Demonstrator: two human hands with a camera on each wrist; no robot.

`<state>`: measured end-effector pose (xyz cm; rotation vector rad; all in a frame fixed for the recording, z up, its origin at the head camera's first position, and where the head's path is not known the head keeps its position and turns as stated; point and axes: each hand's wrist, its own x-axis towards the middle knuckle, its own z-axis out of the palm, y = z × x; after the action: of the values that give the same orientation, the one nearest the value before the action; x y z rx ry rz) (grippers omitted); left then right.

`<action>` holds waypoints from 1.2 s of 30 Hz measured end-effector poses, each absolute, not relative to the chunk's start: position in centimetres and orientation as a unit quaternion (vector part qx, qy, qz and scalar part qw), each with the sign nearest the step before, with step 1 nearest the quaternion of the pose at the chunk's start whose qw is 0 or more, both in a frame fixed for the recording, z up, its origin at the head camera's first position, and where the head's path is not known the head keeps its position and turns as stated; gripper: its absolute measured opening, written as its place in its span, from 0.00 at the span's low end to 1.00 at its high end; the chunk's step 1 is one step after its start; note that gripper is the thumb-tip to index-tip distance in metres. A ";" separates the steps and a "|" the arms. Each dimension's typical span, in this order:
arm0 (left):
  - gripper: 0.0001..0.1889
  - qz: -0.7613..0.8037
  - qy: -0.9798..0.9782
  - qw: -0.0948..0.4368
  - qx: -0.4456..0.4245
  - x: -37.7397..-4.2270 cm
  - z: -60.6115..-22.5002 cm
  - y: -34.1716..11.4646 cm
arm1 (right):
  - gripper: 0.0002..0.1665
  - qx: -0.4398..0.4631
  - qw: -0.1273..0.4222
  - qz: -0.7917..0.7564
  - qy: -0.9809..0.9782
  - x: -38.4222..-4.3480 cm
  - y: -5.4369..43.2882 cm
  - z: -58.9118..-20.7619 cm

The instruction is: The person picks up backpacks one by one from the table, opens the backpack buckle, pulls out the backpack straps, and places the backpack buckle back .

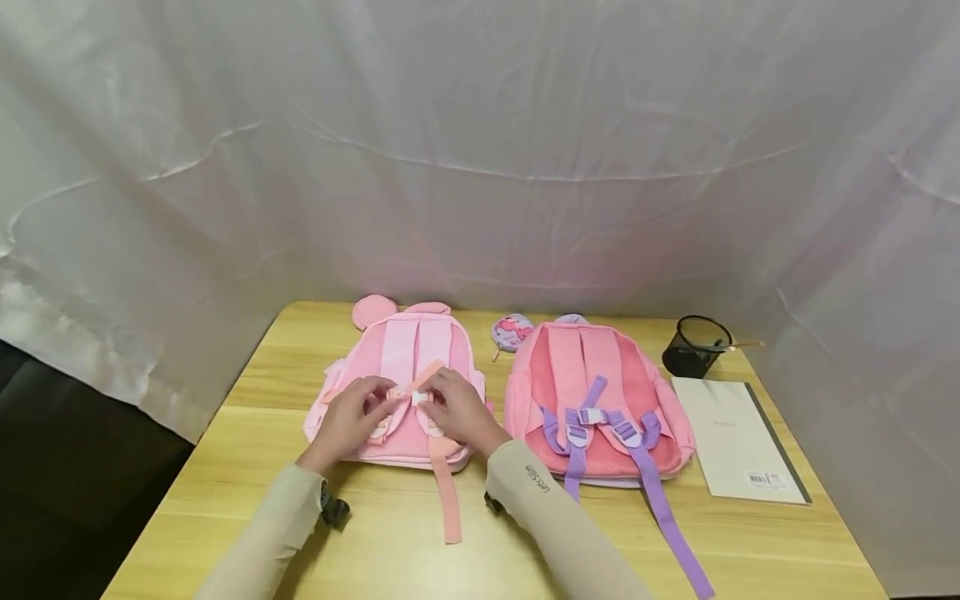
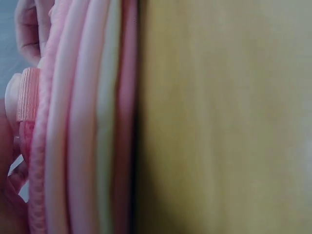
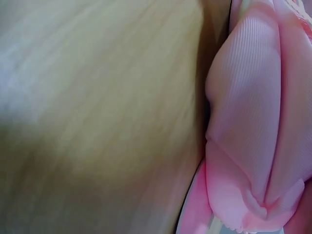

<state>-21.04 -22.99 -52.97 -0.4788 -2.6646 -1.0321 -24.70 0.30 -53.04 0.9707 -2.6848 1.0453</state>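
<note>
A light pink backpack (image 1: 450,333) lies with its shoulder straps (image 1: 399,346) facing up, in front of the person. The left hand (image 1: 347,425) pinches one white buckle half on a salmon strap over the backpack's middle. Close beside it, the right hand (image 1: 463,410) pinches the other white buckle half (image 1: 422,398). Whether the two halves touch is too small to tell. A loose salmon webbing strap (image 1: 447,500) hangs over the bag's lower edge onto the table. In the left wrist view the bag's layered side (image 2: 83,122) fills much of the frame; the right wrist view shows a pink side pocket (image 3: 248,107).
To the right lies a second pink backpack (image 1: 525,408) with purple straps (image 1: 660,500) and a fastened white chest buckle (image 1: 592,416). Beyond it are a black mesh pen holder (image 1: 686,362) and a white notebook (image 1: 727,433). Grey curtains (image 1: 480,167) enclose the wooden table (image 1: 247,500).
</note>
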 end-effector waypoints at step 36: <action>0.14 -0.558 -0.823 0.078 -0.077 -19.5 -49.9 -22.6 | 0.12 0.339 0.198 0.348 -0.851 -25.1 0.6 -51.3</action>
<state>-19.53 -22.55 -49.95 -0.2309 -2.4637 -1.6716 -25.11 0.61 -51.33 0.9491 -2.3810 0.9741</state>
